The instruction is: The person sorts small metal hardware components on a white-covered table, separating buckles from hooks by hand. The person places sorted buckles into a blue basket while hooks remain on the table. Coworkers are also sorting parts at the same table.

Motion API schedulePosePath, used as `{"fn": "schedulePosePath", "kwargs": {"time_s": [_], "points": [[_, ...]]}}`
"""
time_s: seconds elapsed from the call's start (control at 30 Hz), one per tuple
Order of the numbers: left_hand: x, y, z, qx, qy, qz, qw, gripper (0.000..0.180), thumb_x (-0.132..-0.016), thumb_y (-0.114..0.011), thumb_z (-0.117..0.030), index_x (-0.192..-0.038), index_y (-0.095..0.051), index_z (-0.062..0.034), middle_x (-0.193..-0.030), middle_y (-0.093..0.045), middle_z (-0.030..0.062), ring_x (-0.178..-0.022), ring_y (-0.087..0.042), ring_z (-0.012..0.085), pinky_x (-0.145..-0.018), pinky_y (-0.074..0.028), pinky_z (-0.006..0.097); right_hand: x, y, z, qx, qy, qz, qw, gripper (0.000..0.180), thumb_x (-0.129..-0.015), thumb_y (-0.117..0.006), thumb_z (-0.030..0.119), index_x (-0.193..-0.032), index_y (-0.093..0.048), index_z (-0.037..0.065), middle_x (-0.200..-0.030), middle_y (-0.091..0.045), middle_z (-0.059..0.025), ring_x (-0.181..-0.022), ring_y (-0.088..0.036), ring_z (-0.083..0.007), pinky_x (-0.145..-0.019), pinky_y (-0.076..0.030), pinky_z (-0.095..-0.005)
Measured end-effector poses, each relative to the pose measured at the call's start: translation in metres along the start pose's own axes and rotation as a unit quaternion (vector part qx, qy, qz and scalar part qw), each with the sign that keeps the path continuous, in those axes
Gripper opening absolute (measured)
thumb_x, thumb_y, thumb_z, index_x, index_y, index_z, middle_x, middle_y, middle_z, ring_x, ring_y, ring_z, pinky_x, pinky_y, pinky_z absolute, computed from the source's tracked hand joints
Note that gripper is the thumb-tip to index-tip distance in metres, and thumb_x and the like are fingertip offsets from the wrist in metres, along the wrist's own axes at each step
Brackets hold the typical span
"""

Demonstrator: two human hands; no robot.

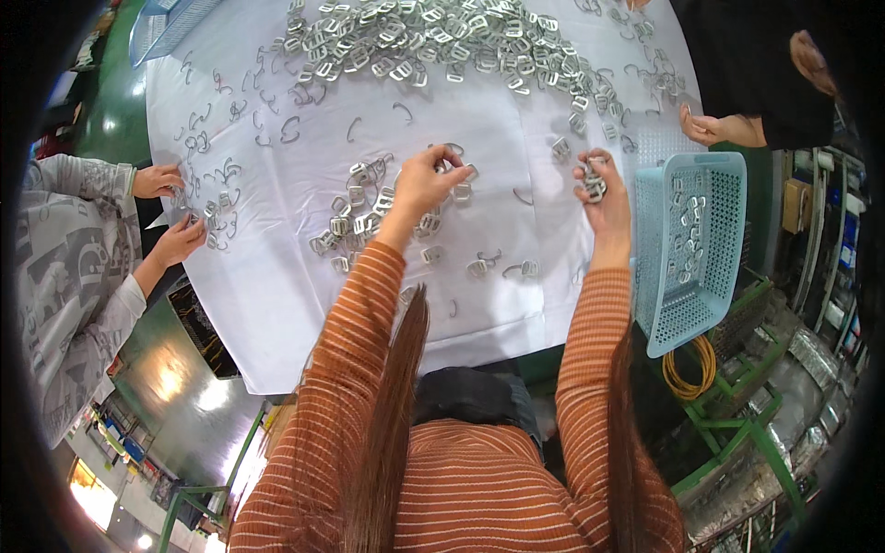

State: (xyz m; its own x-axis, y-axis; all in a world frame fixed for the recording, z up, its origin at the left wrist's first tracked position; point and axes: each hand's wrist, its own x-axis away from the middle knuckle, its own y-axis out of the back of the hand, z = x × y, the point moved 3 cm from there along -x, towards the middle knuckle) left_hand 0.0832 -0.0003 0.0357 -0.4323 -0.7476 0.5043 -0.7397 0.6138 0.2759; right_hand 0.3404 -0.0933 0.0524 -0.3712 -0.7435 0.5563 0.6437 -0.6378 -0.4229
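My left hand (426, 180) reaches over the white cloth-covered table (277, 304) and pinches a small silver metal buckle (452, 166) at its fingertips. Just left of it lies a cluster of similar buckles (355, 217). My right hand (604, 194) is raised near the table's right side, closed around a stack of several buckles (594, 182). Both forearms wear orange striped sleeves. A few loose buckles and bent wire pieces (502, 267) lie between my hands.
A light blue plastic basket (714, 267) with some buckles stands at the right edge. A big heap of buckles (442, 41) fills the far side. A person in grey works at the left (171, 207); another person's hand (705, 127) is at upper right.
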Motion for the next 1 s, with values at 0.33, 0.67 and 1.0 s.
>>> {"fn": "schedulePosePath", "kwargs": {"time_s": [0.33, 0.67, 1.0], "points": [[0.004, 0.009, 0.004, 0.041, 0.012, -0.032, 0.999, 0.021, -0.079, -0.066, -0.025, -0.082, -0.060, -0.0054, -0.070, -0.060, 0.0025, -0.060, -0.055, 0.0155, -0.052, -0.042, 0.023, -0.056, -0.004, -0.034, 0.679, 0.098, -0.062, 0.725, 0.042, -0.072, -0.068, 0.039, -0.091, -0.062, 0.002, -0.087, -0.065, -0.0192, -0.082, -0.062, -0.0323, -0.071, -0.047, -0.0401], [0.045, 0.006, 0.023, 0.199, 0.058, 0.214, 0.955, 0.025, -0.077, -0.069, -0.023, -0.087, -0.056, -0.0041, -0.072, -0.057, 0.0008, -0.066, -0.055, 0.0090, -0.049, -0.040, 0.020, -0.032, 0.044, -0.004, 0.194, 0.060, -0.059, 0.977, 0.019, -0.083, -0.061, 0.019, -0.096, -0.060, 0.006, -0.082, -0.063, -0.0065, -0.063, -0.058, -0.0105, -0.045, -0.037, -0.0206], [0.026, 0.033, 0.024, -0.085, 0.009, -0.198, 0.976, 0.027, -0.080, -0.066, -0.028, -0.090, -0.062, -0.0042, -0.064, -0.060, 0.0024, -0.061, -0.055, 0.0095, -0.053, -0.044, 0.025, -0.070, 0.016, -0.018, 0.526, 0.062, -0.004, 0.848, 0.038, -0.080, -0.063, 0.034, -0.097, -0.061, 0.000, -0.090, -0.064, -0.0125, -0.061, -0.058, -0.0188, -0.051, -0.044, -0.0276]]}}
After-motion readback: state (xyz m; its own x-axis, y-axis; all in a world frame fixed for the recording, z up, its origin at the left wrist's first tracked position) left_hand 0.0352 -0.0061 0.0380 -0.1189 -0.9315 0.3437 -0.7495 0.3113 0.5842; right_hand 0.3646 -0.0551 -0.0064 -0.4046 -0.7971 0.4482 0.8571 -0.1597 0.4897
